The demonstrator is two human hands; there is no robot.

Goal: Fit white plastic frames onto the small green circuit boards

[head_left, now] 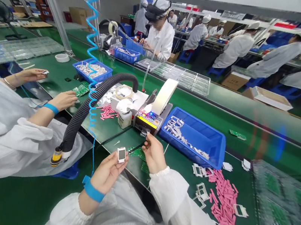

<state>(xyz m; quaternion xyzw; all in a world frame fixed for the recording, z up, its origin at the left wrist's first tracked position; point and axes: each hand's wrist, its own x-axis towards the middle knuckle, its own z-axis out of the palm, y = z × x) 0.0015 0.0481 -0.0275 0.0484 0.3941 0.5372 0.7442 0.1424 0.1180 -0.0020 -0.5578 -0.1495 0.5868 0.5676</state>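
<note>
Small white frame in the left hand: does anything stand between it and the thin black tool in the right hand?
Nothing visible does. The small white frame, pinched in the left hand, faces the thin black tool held in the right hand across a narrow open gap.

You hold in your left hand (108, 172) one small white frame (117, 155), nearly upright between the fingers, with a dark grey window (121, 154) in its middle. Your right hand (155, 153) holds a thin black stick (137, 147), and its tip points at the frame, very near but not touching.
</note>
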